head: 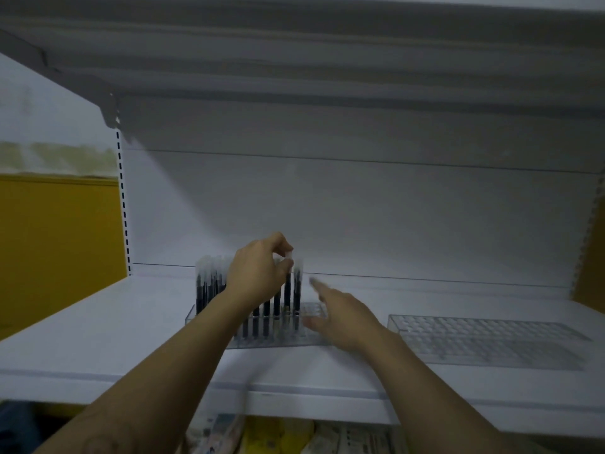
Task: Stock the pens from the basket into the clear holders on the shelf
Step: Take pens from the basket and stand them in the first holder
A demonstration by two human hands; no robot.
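The pen you pinch by its cap with your left hand stands upright in a slot near the right end of the first clear holder, midway along the shelf's front edge. That holder looks mostly filled, dark pens crowding its left and middle, with only a few cells bare at its right end. Your right hand hovers open, fingers out, beside that end. The second holder, toward the shelf's right edge, holds nothing, so I judge about half the job is left. The basket is out of view.
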